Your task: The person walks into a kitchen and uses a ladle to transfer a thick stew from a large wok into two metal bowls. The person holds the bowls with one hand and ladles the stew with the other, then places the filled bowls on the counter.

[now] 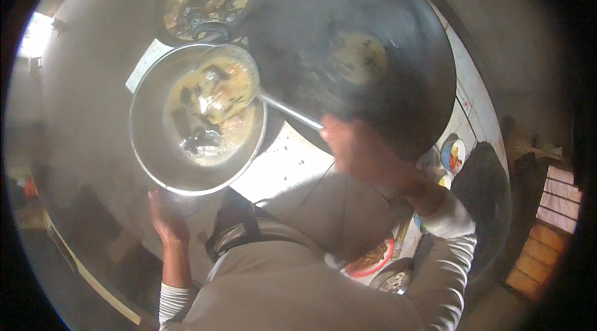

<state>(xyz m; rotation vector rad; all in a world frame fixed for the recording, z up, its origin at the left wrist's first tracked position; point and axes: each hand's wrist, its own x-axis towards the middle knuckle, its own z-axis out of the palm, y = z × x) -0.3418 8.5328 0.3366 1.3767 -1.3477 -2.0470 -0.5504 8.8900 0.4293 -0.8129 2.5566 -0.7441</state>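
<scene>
My right hand [350,144] is closed around the metal handle of a large ladle [233,84]. The ladle's bowl, with broth and dark pieces in it, is over a wide metal basin [151,107] that holds pale soup with dark chunks. My left hand [168,219] is at the basin's near edge; its fingers are partly hidden, and whether it grips the basin cannot be told. To the right of the basin is a big dark wok [396,98] with a little cloudy liquid [361,58] at its bottom.
Behind the basin stands a pot [210,2] of similar food. Small bowls [453,156] sit right of the wok on the tiled counter [289,168]. Nearer me are a red-rimmed bowl [389,254] and a metal bowl [394,279] with food. Steam blurs the view.
</scene>
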